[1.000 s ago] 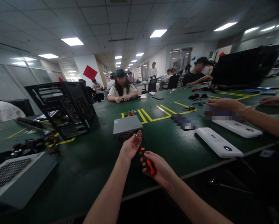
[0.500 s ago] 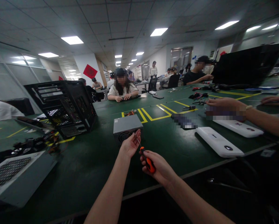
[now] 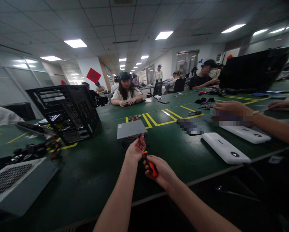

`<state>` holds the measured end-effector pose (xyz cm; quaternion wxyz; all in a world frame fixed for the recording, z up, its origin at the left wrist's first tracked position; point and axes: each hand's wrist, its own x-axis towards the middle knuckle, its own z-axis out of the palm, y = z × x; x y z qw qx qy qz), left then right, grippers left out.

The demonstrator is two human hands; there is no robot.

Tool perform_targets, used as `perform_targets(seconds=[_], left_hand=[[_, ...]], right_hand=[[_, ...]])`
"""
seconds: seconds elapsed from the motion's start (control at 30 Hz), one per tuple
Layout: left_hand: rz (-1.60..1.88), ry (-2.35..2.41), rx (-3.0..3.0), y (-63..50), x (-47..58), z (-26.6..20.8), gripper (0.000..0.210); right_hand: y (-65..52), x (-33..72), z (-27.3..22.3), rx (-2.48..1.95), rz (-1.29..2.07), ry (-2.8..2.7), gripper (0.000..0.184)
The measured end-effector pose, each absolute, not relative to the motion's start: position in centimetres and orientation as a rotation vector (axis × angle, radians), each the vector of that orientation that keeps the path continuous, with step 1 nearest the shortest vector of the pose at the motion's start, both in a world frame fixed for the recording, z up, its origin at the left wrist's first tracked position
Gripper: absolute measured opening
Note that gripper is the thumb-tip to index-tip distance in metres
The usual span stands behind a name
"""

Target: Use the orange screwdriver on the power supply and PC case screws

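My right hand (image 3: 162, 171) is closed around the orange and black handle of a screwdriver (image 3: 152, 167), its shaft pointing up and away from me. Just ahead of it, my left hand (image 3: 136, 149) has its fingertips pinched together by the end of the shaft. Those fingers cover the tip, and whatever they grip is too small to make out. Directly behind my left hand sits a grey computer power supply (image 3: 130, 129) with a round fan grille facing me; the hand hides part of its front.
A black computer case (image 3: 67, 112) stands at left, with a larger grey metal box (image 3: 31, 190) nearer. White power banks (image 3: 225, 148) lie at right, by another person's hand (image 3: 233, 109). A dark monitor (image 3: 253, 71) stands beyond. Yellow tape (image 3: 163, 122) marks the green table (image 3: 86, 180).
The screwdriver's handle has moved slightly up and left, closer to my left hand. Less of the shaft shows between my hands now. The power supply has stayed in place.
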<state>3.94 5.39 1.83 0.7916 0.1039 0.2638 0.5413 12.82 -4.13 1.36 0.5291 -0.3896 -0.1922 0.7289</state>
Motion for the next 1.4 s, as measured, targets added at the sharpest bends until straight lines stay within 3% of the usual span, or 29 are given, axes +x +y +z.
perform_targets(seconds=[0.27,0.7,1.4], left_hand=[[1.139,0.573,0.250,4.8,3.8,1.8,0.028],[1.147,0.685,0.294,4.2,3.5,1.3,0.013],[1.209,0.712,0.308,3.6,3.3,1.9,0.012]], right_hand=[[-3.9,12.8,1.2,-0.952,1.739,-0.448,0.008],[-5.3,13.5,1.3,-0.943,1.735,-0.516,0.008],[-5.8,13.5,1.5,-1.034,1.664,-0.708,0.014]])
